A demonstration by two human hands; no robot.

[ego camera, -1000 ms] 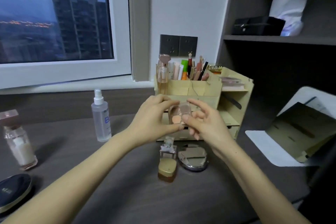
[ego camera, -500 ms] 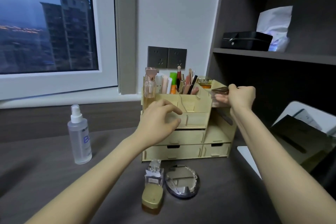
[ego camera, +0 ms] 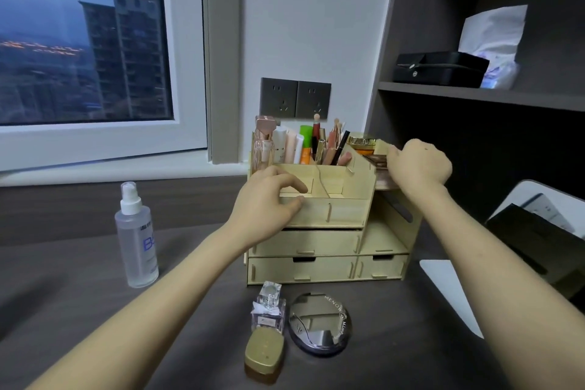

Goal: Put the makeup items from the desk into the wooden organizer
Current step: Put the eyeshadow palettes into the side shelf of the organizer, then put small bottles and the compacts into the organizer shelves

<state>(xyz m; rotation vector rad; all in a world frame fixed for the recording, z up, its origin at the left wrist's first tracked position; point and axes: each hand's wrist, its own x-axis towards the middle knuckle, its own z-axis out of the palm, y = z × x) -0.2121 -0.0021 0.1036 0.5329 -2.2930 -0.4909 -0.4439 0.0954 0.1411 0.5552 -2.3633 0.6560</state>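
Observation:
The wooden organizer stands on the dark desk, its top slots full of tubes, brushes and a perfume bottle. My right hand is at its upper right shelf, fingers closed on a small makeup palette that lies partly inside the shelf, below a gold jar. My left hand grips the front left rim of the open tray. On the desk in front lie a small perfume bottle, a gold-capped item and a round mirrored compact. A clear spray bottle stands to the left.
A dark shelf unit rises on the right, holding a black box and a tissue pack. A white-edged stand with a dark panel sits at the desk's right. Wall sockets and a window are behind.
My right hand carried the palette from in front of the organizer up to its right shelf and pushed it further in. My left hand let go of it and settled on the organizer's front rim.

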